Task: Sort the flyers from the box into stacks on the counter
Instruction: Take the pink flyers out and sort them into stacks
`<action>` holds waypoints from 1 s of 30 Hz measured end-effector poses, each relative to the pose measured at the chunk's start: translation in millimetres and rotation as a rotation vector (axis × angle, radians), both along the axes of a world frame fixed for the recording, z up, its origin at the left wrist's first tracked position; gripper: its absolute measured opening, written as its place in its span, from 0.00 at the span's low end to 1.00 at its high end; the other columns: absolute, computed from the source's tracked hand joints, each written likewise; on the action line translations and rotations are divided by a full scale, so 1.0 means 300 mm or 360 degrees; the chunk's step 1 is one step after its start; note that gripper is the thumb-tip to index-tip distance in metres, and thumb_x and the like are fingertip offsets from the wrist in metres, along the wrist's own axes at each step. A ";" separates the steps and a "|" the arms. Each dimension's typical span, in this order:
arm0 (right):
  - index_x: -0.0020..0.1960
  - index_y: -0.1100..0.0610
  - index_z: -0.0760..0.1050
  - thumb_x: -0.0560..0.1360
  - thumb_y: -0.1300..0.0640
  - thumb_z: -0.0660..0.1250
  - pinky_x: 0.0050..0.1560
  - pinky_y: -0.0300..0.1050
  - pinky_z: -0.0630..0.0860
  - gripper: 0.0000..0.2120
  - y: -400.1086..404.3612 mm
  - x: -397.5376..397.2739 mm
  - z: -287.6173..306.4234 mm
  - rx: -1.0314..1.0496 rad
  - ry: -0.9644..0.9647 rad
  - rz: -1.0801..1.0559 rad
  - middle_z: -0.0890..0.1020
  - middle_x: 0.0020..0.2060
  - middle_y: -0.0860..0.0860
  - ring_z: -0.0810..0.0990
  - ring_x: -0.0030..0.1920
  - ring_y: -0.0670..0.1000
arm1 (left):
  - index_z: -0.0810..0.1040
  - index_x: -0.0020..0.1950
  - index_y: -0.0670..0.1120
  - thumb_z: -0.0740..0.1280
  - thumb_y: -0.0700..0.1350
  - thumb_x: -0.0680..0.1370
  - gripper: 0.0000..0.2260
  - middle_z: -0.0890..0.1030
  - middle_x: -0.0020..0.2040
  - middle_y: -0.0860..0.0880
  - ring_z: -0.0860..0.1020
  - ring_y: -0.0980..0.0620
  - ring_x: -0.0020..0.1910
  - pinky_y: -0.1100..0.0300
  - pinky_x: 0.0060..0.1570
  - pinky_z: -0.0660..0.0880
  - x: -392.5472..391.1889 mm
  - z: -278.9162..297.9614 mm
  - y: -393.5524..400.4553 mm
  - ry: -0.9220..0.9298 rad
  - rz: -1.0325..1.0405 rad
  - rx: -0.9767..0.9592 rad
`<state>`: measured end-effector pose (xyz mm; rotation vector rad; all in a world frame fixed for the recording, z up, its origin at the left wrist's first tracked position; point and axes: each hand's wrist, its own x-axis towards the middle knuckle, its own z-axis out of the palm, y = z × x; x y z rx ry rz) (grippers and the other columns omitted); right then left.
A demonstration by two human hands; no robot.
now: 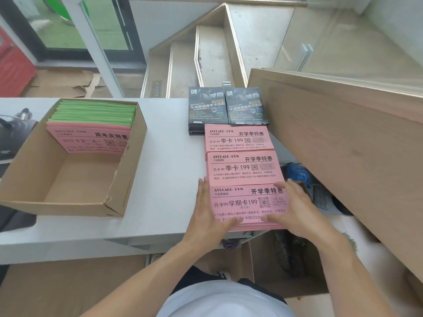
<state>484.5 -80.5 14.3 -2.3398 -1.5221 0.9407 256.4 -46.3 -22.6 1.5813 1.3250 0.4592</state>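
Head cam, looking straight down over the white counter [160,156]. Both forearms reach in from the bottom and meet at the nearest pink stack [248,205], which sits right at the counter's front edge. The left hand [211,211] lies flat along the stack's left side, fingers straight and together, thumb tucked across the bottom corner. The right hand [295,210] cups the right side, fingers loosely bent over the top right corner and thumb pressing along the lower edge. So both hands are basically squaring the pile between them, not really pinching it.

Behind that one there are two more pink stacks in a row going away from the person, the middle pink stack [245,168] and the far pink stack [238,137], each slightly overlapped by the next. Two dark flyer stacks [227,106] sit side by side at the back.

The cardboard box [123,179] is off to the left, well apart, with pink flyers [89,139] and green flyers [96,110] piled at its far end.
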 end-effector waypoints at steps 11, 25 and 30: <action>0.65 0.43 0.76 0.77 0.49 0.72 0.54 0.35 0.67 0.17 0.296 -0.497 0.068 0.0566 0.0188 0.0436 0.74 0.55 0.35 0.73 0.55 0.38 | 0.62 0.76 0.65 0.72 0.53 0.78 0.30 0.54 0.77 0.73 0.54 0.73 0.75 0.69 0.70 0.54 -0.366 0.139 0.088 -0.0082 0.0550 0.0400; 0.77 0.50 0.66 0.80 0.51 0.64 0.70 0.48 0.61 0.25 0.761 -1.124 0.053 0.0668 -0.0455 0.1046 0.73 0.71 0.48 0.68 0.71 0.53 | 0.64 0.77 0.57 0.74 0.49 0.76 0.32 0.68 0.75 0.58 0.70 0.60 0.70 0.55 0.71 0.68 -0.954 0.155 0.475 -0.0017 0.0849 0.0092; 0.77 0.54 0.64 0.78 0.52 0.63 0.66 0.51 0.65 0.28 0.786 -1.194 0.011 0.0627 -0.0761 0.0882 0.74 0.66 0.52 0.71 0.65 0.56 | 0.59 0.80 0.57 0.74 0.53 0.75 0.37 0.66 0.78 0.57 0.67 0.55 0.74 0.49 0.74 0.66 -1.032 0.102 0.596 0.0033 0.0682 -0.0029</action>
